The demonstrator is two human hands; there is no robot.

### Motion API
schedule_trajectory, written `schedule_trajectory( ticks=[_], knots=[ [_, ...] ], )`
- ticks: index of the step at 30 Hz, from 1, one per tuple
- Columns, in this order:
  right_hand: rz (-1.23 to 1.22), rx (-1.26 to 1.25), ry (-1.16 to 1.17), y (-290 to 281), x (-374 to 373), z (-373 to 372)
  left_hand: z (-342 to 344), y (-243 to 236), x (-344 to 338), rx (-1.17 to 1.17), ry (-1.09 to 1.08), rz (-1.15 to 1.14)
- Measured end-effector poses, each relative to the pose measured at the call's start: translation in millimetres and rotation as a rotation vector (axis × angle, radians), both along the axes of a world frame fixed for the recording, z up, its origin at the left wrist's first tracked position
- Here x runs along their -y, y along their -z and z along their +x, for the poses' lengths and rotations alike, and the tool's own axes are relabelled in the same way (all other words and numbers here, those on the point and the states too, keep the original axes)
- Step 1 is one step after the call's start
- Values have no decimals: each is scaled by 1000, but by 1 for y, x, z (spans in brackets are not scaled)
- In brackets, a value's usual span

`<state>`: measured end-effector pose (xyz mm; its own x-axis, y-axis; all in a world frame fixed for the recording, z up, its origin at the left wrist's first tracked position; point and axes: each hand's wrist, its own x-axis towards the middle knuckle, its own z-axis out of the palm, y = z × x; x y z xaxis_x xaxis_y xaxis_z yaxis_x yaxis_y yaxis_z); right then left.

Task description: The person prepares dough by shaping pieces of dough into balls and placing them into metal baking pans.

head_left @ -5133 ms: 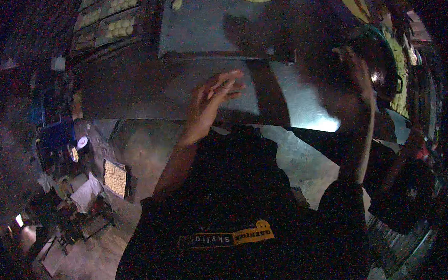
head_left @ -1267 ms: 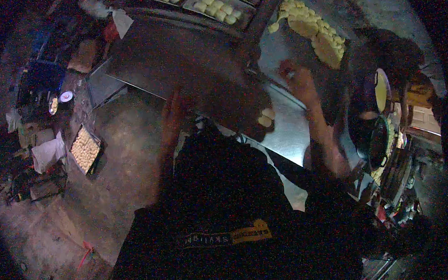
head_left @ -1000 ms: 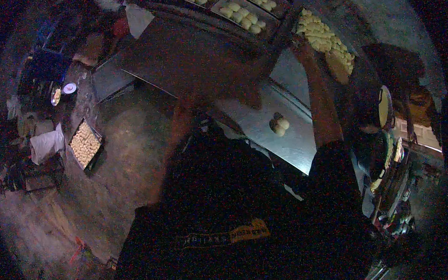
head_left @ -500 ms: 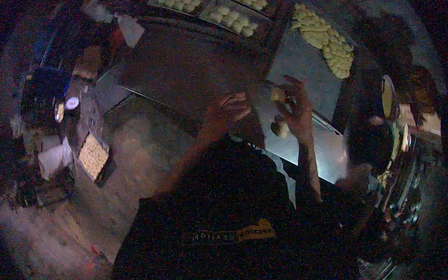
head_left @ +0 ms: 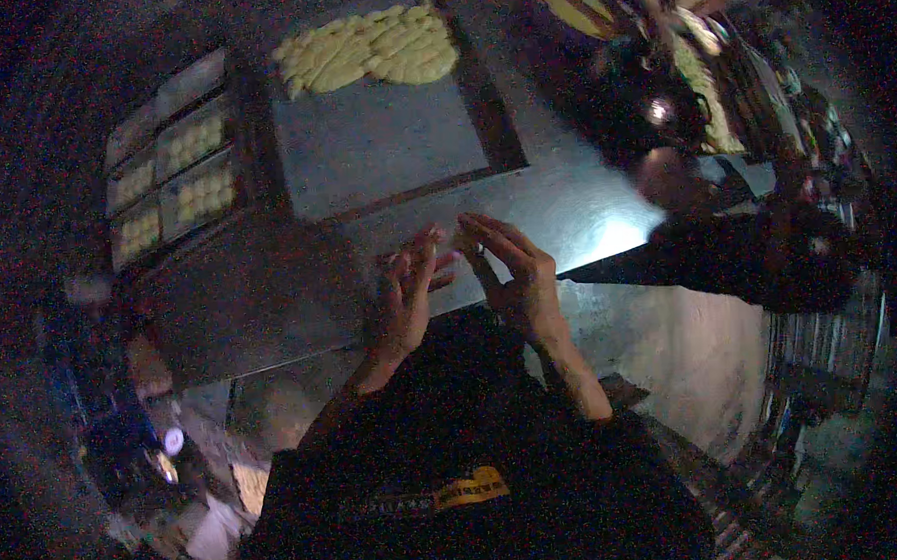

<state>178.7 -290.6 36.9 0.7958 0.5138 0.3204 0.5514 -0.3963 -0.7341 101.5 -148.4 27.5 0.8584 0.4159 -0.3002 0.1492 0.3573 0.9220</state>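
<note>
My left hand [head_left: 403, 300] is above the near part of the metal worktop [head_left: 556, 210], open, its fingers stretched out and a little apart. Close beside it, with a small gap between them, my right hand [head_left: 517, 282] has its fingers and thumb bent toward each other. A small pale patch shows at the right fingertips, too dark and grainy to name. Beyond both hands lies a grey tray [head_left: 378, 148]. Many flat pieces of pale yellow dough [head_left: 368, 48] overlap along its far end.
Clear-sided boxes with round dough balls [head_left: 204, 191] stand at the left. At the right, another person's dark sleeve [head_left: 738, 257] reaches over the worktop, near a blurred hand [head_left: 664, 175]. A round pan [head_left: 577, 4] is at the far right.
The view has swung to the right, bringing the tray ahead of me. My hands have come closer together. Two dough balls seen by my right hand no longer show clearly.
</note>
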Motion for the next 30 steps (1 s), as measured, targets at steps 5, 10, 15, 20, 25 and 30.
schedule_trajectory(
  ticks=[5, 10, 15, 20, 25, 30],
  knots=[
    [270, -615, -140, 18, 51, -7, 22, 20, 19, 686, 325, 995],
    [649, -1144, -271, 0, 80, 8, 57, 14, 33, 891, 557, 1124],
    [621, -1168, -485, 10, 109, 30, 75, 32, 84, 801, 518, 631],
    [507, -1201, -486, 2, 134, 79, 102, 69, 121, 559, 412, 267],
    [91, -448, -4, 10, 162, 249, 121, 99, 102, 382, 305, 354],
    [-487, -301, 366, 65, 257, 428, 99, 138, 89, 221, 279, 200]
  ],
)
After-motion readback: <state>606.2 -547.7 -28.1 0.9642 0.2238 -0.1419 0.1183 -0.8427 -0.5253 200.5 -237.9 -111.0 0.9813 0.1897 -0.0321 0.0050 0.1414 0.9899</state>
